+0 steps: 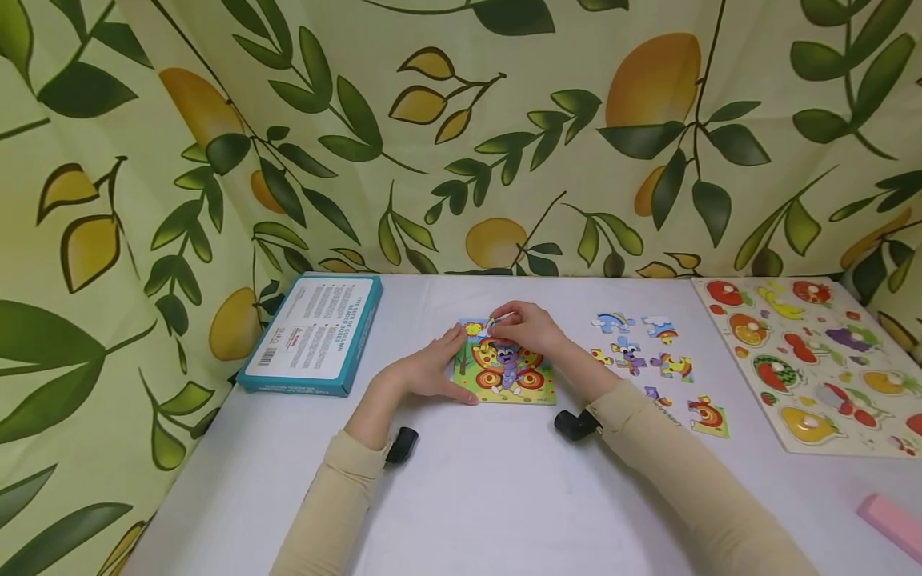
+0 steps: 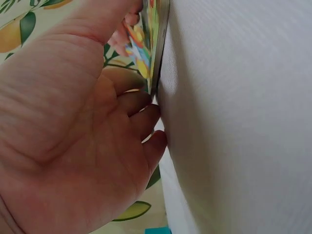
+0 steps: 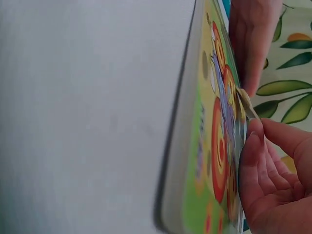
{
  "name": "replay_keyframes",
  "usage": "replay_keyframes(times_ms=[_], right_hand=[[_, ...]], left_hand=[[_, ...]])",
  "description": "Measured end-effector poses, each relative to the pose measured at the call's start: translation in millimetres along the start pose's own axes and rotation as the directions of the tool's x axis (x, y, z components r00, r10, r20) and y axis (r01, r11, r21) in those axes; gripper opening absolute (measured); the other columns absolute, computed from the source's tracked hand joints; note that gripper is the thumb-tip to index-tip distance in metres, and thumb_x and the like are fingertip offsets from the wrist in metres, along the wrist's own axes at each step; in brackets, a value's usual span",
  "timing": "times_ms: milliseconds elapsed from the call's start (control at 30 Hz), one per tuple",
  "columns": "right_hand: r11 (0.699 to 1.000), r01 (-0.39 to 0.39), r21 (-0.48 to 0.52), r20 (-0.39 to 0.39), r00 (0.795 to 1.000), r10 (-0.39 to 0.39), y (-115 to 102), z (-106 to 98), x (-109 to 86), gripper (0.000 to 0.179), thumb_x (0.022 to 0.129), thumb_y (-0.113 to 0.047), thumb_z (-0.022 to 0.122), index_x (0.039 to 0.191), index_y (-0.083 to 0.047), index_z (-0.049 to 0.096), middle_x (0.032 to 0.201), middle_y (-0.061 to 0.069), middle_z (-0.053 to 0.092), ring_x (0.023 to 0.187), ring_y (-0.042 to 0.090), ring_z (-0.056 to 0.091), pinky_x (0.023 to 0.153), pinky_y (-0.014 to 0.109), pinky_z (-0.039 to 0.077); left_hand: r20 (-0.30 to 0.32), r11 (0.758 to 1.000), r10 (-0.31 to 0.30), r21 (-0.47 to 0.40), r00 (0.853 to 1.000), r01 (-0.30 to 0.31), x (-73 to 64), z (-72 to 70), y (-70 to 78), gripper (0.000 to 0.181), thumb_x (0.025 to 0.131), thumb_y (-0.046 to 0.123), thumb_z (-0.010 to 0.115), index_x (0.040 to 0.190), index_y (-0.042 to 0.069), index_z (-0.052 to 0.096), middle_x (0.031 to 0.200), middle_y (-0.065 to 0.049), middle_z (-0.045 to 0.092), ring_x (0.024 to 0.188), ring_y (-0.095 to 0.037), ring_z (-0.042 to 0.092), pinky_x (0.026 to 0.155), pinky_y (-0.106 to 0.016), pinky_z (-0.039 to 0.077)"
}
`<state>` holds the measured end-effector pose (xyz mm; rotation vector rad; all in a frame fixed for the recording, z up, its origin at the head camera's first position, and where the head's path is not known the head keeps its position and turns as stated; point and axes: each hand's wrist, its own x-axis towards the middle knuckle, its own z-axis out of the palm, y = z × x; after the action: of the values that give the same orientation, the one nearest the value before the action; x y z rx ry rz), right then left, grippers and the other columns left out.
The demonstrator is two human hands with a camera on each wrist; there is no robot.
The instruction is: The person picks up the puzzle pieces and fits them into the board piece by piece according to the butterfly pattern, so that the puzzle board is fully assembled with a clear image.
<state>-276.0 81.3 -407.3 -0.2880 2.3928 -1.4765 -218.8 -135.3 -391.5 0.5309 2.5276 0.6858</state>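
A butterfly jigsaw puzzle board (image 1: 518, 395) lies flat on the white table. My left hand (image 1: 430, 370) rests along its left side, thumb at the front corner and fingers extended toward the back edge. In the left wrist view the fingertips (image 2: 155, 141) touch down right by the board's edge. Over the back of the board, my right hand (image 1: 531, 330) pinches a jigsaw piece (image 3: 249, 106) between thumb and index finger. That piece is tilted up, its lower end close over the picture.
Several loose jigsaw pieces (image 1: 629, 355) lie right of the board. Farther right is a wooden fruit puzzle board (image 1: 774, 412), with a pink block (image 1: 891, 524) nearer the front. A teal-edged box (image 1: 310, 336) lies at the back left. Patterned curtain (image 1: 497, 184) encloses the table.
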Motion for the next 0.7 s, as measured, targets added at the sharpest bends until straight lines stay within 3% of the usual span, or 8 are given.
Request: replay_keyframes(times_ms=[233,533,700], right_hand=[[0.985,0.040,-0.165,-0.029,0.999,-0.045,-4.3,4.6,-1.2,0.034,0.091,-0.025,0.070,0.117,-0.005,0.063,0.097,0.008,0.068,0.085,0.019,0.063,0.073,0.028,0.050],[0.942,0.127,-0.310,0.079,0.991,-0.108,-7.0,0.1,-3.7,0.043,0.086,-0.019,0.077,0.123,-0.005,0.063,0.099,0.006,0.062,0.087,0.020,0.056,0.077,0.028,0.048],[0.931,0.169,-0.322,0.082,0.985,-0.150,-6.1,1.7,-2.5,0.039,0.086,-0.017,0.076,0.119,-0.003,0.063,0.099,0.007,0.062,0.085,0.019,0.056,0.075,0.028,0.048]], left_hand=[[0.006,1.000,-0.008,0.016,1.000,0.008,0.1,1.5,0.5,0.105,0.078,0.049,0.078,0.157,0.017,0.017,0.164,-0.004,-0.004,0.147,-0.038,0.002,0.116,-0.053,0.014],[0.008,1.000,-0.004,0.027,1.000,0.004,-1.4,1.2,0.4,0.104,0.079,0.049,0.077,0.157,0.016,0.017,0.164,-0.004,-0.005,0.148,-0.037,0.002,0.116,-0.053,0.014],[0.011,1.000,-0.002,0.025,1.000,0.002,-2.1,1.0,-0.4,0.104,0.080,0.049,0.077,0.157,0.016,0.016,0.164,-0.004,-0.005,0.148,-0.037,0.001,0.116,-0.052,0.014]])
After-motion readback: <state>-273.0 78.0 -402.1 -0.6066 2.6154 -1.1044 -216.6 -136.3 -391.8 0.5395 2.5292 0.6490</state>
